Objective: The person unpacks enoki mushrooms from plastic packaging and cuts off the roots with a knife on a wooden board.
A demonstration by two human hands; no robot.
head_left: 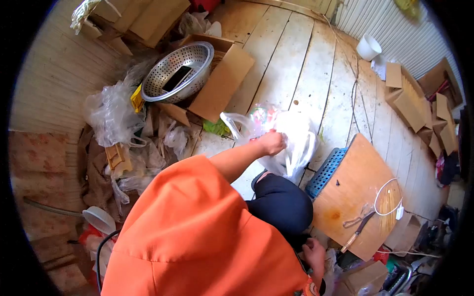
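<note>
My left hand is closed on a white plastic bag that rests on the floorboards in front of my knee. Colored print shows on the bag's left part, and one handle loop sticks out to the left. What the bag holds cannot be made out. My right hand is low beside my knee, near the lower edge of a wooden board; its fingers are curled, and anything in them is too small or hidden to name.
Left of the bag, a metal colander with a phone in it sits on an open cardboard box. Right, a wooden board bears a knife and white cable, beside a blue basket. A white cup stands farther back.
</note>
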